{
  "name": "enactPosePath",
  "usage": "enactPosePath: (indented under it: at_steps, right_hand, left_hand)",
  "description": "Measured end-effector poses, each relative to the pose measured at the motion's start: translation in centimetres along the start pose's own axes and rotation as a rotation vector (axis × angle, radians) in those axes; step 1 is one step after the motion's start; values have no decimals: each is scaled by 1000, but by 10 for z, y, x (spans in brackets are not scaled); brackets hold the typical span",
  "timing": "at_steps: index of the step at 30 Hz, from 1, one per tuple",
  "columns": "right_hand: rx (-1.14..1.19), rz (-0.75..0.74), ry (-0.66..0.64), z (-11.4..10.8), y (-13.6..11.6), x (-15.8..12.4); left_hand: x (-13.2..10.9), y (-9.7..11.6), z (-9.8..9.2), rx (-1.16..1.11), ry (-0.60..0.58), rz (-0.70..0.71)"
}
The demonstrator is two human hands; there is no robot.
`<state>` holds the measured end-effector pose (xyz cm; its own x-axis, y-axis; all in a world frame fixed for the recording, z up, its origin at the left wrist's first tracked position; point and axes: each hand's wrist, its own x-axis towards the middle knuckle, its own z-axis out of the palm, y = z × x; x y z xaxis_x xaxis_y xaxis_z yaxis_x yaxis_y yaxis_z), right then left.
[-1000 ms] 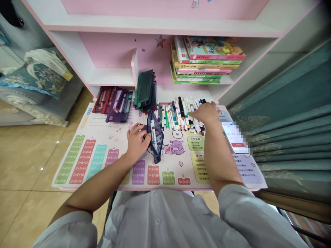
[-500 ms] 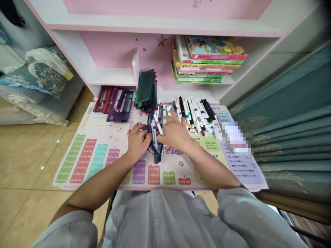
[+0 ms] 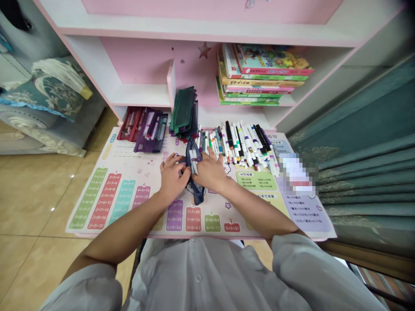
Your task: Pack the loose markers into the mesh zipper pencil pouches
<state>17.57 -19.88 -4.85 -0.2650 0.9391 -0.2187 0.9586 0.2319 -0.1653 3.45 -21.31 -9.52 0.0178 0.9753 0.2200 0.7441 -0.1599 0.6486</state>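
A dark blue mesh pouch (image 3: 198, 196) lies lengthwise on the desk in front of me, its top spread apart. White markers (image 3: 193, 156) show inside the opening. On the pouch's left side, my left hand (image 3: 173, 175) pinches the edge between thumb and forefinger, with the other fingers bent on the desk. My right hand (image 3: 212, 170) is at the opening from the right, its thumb and forefinger on a marker inside; the fingertips are partly hidden. Just beyond the right hand lies a big heap of loose markers (image 3: 248, 144), mostly white with coloured bands, some black.
Filled purple (image 3: 142, 140) and red (image 3: 128, 125) mesh pouches lie at the back left. A stack of green and purple pouches (image 3: 183, 112) stands beside them. Books (image 3: 259, 82) are piled on the shelf. A blurred-out object (image 3: 298, 175) lies at the right; a curtain (image 3: 363, 155) hangs beyond.
My right hand has moved down and left to the pouch, bringing the white marker from above the opening into it. My left hand stays at the pouch's left edge.
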Motion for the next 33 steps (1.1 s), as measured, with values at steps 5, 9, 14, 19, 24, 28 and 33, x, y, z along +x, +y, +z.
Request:
enactPosePath:
  at_steps: [5,9,14,19,24,28,33]
  right_hand:
    - [-18,-27,26,8,2,3]
    - [13,-46,18,4,2,1]
    - [138,12,120,-13,26,11]
    - [75,305,304,-17,68,37]
    - [-4,365,199,-5,82,51]
    - [-84,356,161,0,76,50]
    - [-144,358,166,-2,69,47]
  left_hand:
    - [0,-1,1,1,7,9]
    - [0,-2,0,2,7,14]
    - [-1,-1,1,1,-7,-5]
    - [-1,-1,1,-11,-15,-12]
    - [0,0,-1,-12,-22,-21]
    - [0,1,-2,-4,-26,-26]
    - [-1,2,-2,0,-31,-24]
